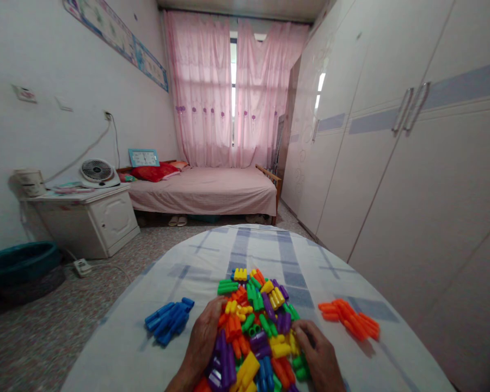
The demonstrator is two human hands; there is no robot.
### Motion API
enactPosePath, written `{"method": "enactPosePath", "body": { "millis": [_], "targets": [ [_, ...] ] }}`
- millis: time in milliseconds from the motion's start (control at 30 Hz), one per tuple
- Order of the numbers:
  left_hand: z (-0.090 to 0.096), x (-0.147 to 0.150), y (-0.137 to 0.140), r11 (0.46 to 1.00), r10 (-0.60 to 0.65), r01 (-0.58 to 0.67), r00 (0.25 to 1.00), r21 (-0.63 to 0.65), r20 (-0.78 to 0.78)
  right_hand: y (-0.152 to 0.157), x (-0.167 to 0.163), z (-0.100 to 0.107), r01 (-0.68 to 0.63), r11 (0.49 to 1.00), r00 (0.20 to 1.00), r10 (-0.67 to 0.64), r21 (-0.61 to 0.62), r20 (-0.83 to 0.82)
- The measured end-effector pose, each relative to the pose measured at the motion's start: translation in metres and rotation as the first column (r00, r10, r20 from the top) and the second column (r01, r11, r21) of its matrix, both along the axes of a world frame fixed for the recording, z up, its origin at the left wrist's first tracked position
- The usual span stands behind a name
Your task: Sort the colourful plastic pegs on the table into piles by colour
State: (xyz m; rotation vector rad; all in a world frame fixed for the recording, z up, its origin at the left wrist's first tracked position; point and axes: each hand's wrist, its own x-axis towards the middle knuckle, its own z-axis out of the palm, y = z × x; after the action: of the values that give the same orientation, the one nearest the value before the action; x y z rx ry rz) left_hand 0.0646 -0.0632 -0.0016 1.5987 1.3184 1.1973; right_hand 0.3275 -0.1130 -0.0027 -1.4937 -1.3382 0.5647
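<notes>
The largest thing is the tall glossy white wardrobe with pale violet bands and metal handles [371, 169], which fills the right side of the frame. Next in size is the table with rounded edge, covered by a white cloth with blue-grey stripes [126, 348], at the bottom centre. The thin pink curtains with purple flower motifs [204, 81] hang at the upper centre, and light comes through the narrow gap between them. Below them stands the wooden bed with a pink sheet [212, 190].

On the table, at the lower centre, lies the mixed heap of glossy plastic tube-shaped pieces in yellow, green, purple, orange, red and blue [260, 343]. At the left stand the white low cabinet [110, 223] and, lower, the dark teal round basin [20, 250].

The left hand [206, 332] lies along the left side of the heap, with its fingers close together and slightly bent; I cannot tell if it grasps any piece. The right hand [316, 348] is at the right side of the heap, half curled, its fingertips near yellow and green pieces; its hold also cannot be told.

Smaller are the loose pile of orange tubes [349, 318] at the lower right and the loose pile of blue tubes [169, 321] at the lower left, both apart from the heap. The white fan with dark grille [98, 171] rests on the cabinet.
</notes>
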Motion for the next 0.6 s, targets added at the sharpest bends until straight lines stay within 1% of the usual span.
{"method": "enactPosePath", "body": {
  "millis": [167, 333, 467, 600],
  "targets": [
    [-0.0011, -0.0004, 0.0002, 1.0, -0.001, 0.001, 1.0, 0.002, -0.015, 0.0005, 0.0009, -0.0024, -0.015, 1.0, 1.0, 0.015, -0.01, 0.005],
    [-0.0013, 0.0, 0.0008, 1.0, 0.014, -0.014, 1.0, -0.011, -0.006, 0.001, 0.0002, -0.0032, -0.024, 0.998, 1.0, 0.024, -0.054, -0.002],
    [-0.0036, -0.001, 0.0012, 1.0, 0.014, -0.014, 1.0, -0.027, -0.01, 0.0009, 0.001, -0.0022, -0.032, 0.998, 0.999, 0.032, -0.05, -0.005],
    [-0.0073, -0.0025, 0.0022, 1.0, 0.003, -0.003, 1.0, -0.021, -0.022, 0.002, 0.0034, -0.0066, -0.029, 0.999, 1.0, 0.028, -0.036, -0.012]
  ]
}}
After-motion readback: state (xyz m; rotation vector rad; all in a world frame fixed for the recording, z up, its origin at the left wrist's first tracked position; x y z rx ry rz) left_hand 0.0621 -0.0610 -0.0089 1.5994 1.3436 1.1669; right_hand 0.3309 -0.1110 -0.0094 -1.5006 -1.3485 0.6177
